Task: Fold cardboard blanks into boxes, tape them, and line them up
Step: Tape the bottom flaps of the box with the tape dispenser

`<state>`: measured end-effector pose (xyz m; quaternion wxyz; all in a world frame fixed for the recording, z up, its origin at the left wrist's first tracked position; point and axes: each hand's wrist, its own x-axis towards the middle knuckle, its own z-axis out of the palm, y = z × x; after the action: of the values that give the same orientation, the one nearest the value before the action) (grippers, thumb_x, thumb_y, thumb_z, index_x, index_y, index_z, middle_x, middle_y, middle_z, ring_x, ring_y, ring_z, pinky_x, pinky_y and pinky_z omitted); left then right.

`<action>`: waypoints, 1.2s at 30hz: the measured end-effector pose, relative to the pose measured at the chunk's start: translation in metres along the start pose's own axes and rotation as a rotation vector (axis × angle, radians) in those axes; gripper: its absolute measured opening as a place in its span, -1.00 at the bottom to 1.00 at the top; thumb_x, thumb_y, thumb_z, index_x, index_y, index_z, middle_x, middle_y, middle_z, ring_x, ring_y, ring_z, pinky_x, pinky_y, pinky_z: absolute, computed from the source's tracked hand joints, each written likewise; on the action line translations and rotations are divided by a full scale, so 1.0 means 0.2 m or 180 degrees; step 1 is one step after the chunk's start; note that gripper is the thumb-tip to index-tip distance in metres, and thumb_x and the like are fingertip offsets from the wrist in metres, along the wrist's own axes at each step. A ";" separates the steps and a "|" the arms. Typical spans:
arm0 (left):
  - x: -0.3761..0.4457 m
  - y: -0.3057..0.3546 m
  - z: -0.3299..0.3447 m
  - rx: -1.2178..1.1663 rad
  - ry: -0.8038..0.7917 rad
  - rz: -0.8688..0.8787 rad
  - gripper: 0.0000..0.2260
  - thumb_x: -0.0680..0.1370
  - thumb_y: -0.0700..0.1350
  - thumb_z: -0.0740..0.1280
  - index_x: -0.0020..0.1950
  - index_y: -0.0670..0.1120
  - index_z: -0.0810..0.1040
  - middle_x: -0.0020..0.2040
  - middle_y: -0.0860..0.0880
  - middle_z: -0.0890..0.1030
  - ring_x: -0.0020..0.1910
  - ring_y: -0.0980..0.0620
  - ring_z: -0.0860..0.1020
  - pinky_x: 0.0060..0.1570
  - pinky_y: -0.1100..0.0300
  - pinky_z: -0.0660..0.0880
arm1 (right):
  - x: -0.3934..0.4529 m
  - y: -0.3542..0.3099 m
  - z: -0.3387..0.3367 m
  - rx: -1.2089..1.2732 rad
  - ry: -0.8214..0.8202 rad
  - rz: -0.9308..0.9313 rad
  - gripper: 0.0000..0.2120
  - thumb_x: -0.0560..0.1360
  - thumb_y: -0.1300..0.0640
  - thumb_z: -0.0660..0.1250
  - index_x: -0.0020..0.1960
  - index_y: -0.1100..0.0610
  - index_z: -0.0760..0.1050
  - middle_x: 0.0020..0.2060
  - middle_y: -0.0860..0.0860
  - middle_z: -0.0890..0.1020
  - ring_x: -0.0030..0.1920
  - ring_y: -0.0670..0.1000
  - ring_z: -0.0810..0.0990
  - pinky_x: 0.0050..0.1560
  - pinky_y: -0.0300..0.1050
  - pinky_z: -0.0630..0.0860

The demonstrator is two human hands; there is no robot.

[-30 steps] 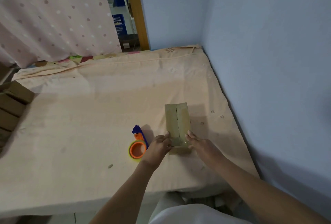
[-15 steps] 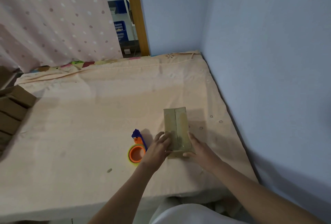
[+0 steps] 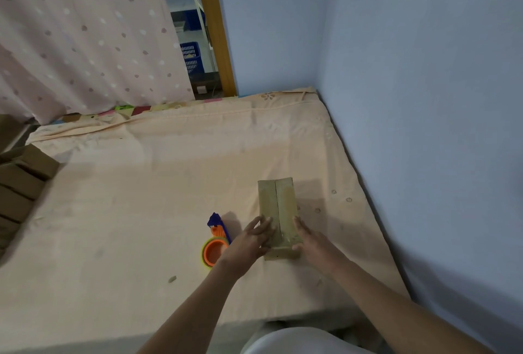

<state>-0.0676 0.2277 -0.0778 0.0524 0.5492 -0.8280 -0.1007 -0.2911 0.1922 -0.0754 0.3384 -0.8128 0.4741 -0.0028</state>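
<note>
A long, narrow brown cardboard box (image 3: 278,213) lies flat on the peach-sheeted bed (image 3: 158,189), toward its right side near the blue wall (image 3: 424,98). Its long axis runs away from the person, the far end tilted slightly left; a centre seam runs lengthwise along the top. The left hand (image 3: 252,240) rests on the near left part of the top with fingers spread and straight. The right hand (image 3: 310,241) lies along the near right edge, fingers extended, thumb at the near corner. An orange and blue tape dispenser (image 3: 216,241) lies just left of the left hand. Brown cardboard boxes (image 3: 22,181) are lined up at the bed's left edge.
</note>
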 end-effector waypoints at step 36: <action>0.03 0.02 0.06 -0.1551 -0.0234 -0.1071 -0.31 0.53 -0.21 0.44 0.58 0.03 0.20 0.63 0.00 -0.11 0.51 0.01 0.29 0.34 0.42 0.23 | 0.06 -0.01 -0.05 0.1177 -0.0286 0.0647 0.08 0.48 0.12 0.51 0.60 -0.18 -0.27 0.44 0.02 0.44 0.37 0.02 0.47 0.43 -0.10 0.36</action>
<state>-0.0762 0.2250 -0.0889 0.1352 0.6459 -0.6781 -0.3235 -0.2857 0.1783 -0.0713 0.5011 -0.6842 0.5295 -0.0193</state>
